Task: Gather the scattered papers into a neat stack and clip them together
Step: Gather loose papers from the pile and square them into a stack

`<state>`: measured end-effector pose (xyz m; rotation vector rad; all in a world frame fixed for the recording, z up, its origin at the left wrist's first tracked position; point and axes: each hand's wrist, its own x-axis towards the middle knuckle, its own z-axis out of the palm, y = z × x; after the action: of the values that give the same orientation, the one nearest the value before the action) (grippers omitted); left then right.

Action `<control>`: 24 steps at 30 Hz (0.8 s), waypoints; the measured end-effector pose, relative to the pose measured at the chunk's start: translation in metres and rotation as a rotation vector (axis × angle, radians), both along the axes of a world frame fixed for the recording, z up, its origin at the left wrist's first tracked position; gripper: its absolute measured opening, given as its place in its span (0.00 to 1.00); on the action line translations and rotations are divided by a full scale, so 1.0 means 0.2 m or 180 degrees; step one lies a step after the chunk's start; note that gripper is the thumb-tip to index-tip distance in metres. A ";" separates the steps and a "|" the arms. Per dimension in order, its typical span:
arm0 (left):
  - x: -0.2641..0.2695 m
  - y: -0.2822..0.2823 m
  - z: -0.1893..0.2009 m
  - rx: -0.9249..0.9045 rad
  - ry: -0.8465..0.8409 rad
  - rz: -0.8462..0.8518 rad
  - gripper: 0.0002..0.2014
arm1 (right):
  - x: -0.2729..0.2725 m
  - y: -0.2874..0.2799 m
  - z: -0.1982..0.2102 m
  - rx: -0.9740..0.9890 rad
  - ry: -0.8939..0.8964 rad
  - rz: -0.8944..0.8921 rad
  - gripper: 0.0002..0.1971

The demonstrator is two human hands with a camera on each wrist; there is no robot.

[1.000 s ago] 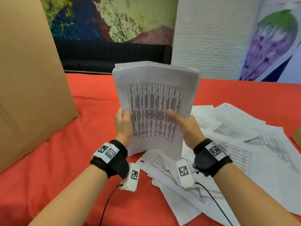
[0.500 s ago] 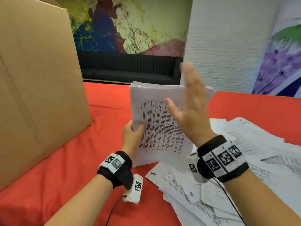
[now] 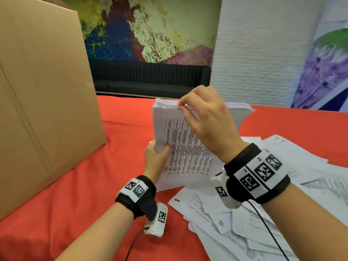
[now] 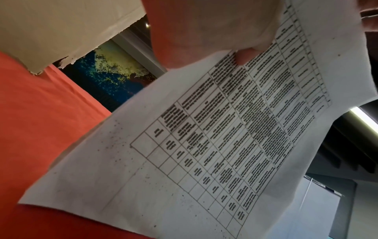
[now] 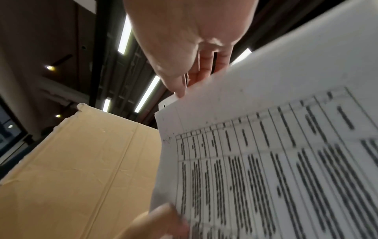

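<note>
I hold a thick stack of printed papers [image 3: 188, 153] upright above the red tablecloth [image 3: 75, 204], its table-printed front page facing me. My left hand [image 3: 160, 147] grips the stack's left edge low down, thumb on the front page. My right hand [image 3: 183, 109] pinches the stack's top edge, thumb in front and fingers curled over behind. The left wrist view shows the left thumb [image 4: 245, 56] pressed on the front page of the stack [image 4: 204, 145]. In the right wrist view the right hand [image 5: 182, 90] sits at the stack's [image 5: 266, 145] top corner. No clip is visible.
Several loose printed sheets [image 3: 282, 194] lie scattered on the cloth at the right and under my right forearm. A large cardboard box [image 3: 43, 100] stands close on the left. A dark sofa [image 3: 150, 80] and painted walls lie beyond the table's far edge.
The right hand let go of the stack's lower right side, rose open above it, and now pinches the top edge. The left hand kept its grip on the left edge.
</note>
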<state>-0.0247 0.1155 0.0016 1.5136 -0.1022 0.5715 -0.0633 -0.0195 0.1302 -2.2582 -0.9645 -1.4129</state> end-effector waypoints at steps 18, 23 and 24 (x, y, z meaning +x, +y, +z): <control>-0.01 -0.01 0.02 -0.0384 0.0935 -0.0388 0.09 | 0.00 -0.66 -0.17 0.0784 0.4027 0.0001 0.10; -0.03 -0.10 -0.16 -0.0075 0.2229 -0.0638 0.10 | 0.03 -0.69 -0.44 0.0034 0.3586 -0.1472 0.13; -0.04 -0.12 -0.20 0.0006 0.2404 -0.0678 0.10 | 0.05 -0.72 -0.46 0.0409 0.3517 -0.1508 0.18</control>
<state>-0.0324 0.0923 -0.0375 1.6057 0.3162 -0.1897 -0.0543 -0.1643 0.0389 -2.6553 0.0226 -0.1395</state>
